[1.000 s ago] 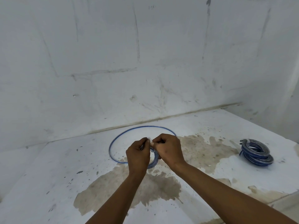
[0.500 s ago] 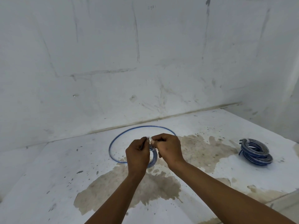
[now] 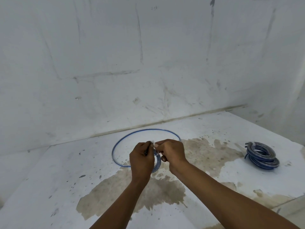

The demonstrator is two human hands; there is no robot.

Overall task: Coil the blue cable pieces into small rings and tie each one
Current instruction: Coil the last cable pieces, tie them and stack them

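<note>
A stained white counter (image 3: pixel 49 187) meets a white wall (image 3: pixel 148 55). Well to the right of the hands lies one pile of tied blue rings (image 3: pixel 261 157); how many rings I cannot tell. One loose loop of blue cable (image 3: pixel 115 146) arcs behind both hands. Left hand (image 3: pixel 142 161) and right hand (image 3: pixel 172 152), fingers curled, each pinch one small blue ring (image 3: pixel 157 162) between them above the counter.

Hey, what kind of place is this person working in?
Probably a bare workroom or utility corner, though nothing confirms it: scuffed white walls, a stained white work surface with brown patches, and finished blue cable coils stacked at the right.
</note>
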